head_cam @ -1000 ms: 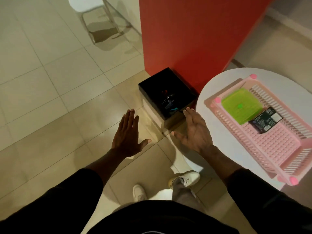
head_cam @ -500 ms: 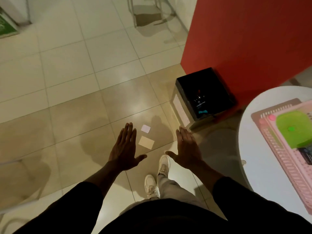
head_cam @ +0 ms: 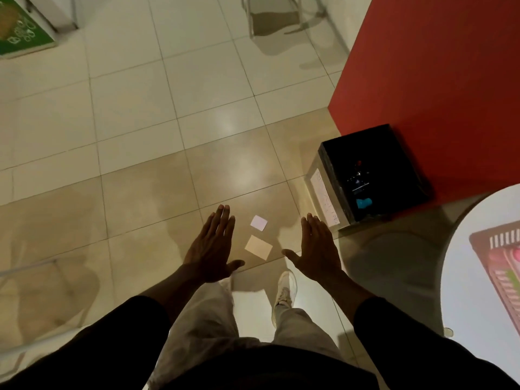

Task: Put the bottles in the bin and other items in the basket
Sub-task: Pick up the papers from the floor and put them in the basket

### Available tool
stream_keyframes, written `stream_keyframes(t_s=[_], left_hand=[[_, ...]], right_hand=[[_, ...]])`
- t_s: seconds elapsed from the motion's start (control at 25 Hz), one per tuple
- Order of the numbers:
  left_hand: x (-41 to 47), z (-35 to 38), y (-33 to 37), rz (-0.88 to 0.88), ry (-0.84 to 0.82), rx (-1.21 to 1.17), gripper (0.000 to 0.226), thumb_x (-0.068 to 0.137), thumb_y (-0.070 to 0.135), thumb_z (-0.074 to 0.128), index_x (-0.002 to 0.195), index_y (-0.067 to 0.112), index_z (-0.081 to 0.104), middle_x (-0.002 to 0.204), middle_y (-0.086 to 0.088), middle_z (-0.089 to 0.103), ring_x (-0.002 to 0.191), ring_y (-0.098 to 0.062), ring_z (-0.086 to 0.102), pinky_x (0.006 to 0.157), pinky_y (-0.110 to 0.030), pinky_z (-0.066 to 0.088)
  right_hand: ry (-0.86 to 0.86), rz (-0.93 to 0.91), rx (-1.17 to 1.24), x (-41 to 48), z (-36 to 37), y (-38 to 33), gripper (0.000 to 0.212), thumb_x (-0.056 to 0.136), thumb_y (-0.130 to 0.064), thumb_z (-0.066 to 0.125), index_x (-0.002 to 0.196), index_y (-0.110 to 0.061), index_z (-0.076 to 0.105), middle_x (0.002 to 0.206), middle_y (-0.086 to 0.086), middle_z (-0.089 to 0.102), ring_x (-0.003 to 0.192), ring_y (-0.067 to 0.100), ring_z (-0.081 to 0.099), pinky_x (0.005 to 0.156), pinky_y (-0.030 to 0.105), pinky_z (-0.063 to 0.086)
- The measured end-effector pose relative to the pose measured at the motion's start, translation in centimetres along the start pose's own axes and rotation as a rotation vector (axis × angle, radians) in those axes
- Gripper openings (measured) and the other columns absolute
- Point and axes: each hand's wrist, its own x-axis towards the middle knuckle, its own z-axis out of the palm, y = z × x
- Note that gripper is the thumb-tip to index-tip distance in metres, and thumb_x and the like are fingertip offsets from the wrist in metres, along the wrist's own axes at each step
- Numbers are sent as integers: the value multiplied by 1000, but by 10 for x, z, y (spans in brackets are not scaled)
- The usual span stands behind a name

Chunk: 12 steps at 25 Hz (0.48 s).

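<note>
Left of the bin [head_cam: 324, 197], over the floor: left hand [head_cam: 212, 249] and right hand [head_cam: 318, 249], palms down, fingers straight, thumbs out, holding nothing. Right hand nearer the bin. Also left of the bin, flat on the floor: white card [head_cam: 259, 222] and tan card [head_cam: 259, 247]. Inside the bin: dark bottles [head_cam: 358, 178], hard to make out. Right of the bin, on the white desk [head_cam: 472, 319]: pink basket [head_cam: 503, 240], cut off by the frame edge.

Open floor [head_cam: 197, 122] ahead and left; bin [head_cam: 323, 192], red wall [head_cam: 436, 80] and white table [head_cam: 478, 277] close on the right.
</note>
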Motion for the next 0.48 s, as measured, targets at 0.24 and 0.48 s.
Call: stream_keyframes(t_s=[0.24,0.48], left_hand=[[66,16,-64,214,-108,47,119,88,82,43,163,0,0,170,-26,-15,159,-40,-16,132,-53,11],[145,66,-136,441,-211,127,116,93,76,46,162,2,-10,168,-23,-27,157,-38,-26,133,-51,1]], right_hand=[[38,191,27,42,27,-30,107,87,-77,55,158,0,32,163,24,33,152,41,33,124,48,24],[82,368,133,95,96,-78,103,84,-69,67,155,1,39,160,24,40,149,40,38,124,50,29]])
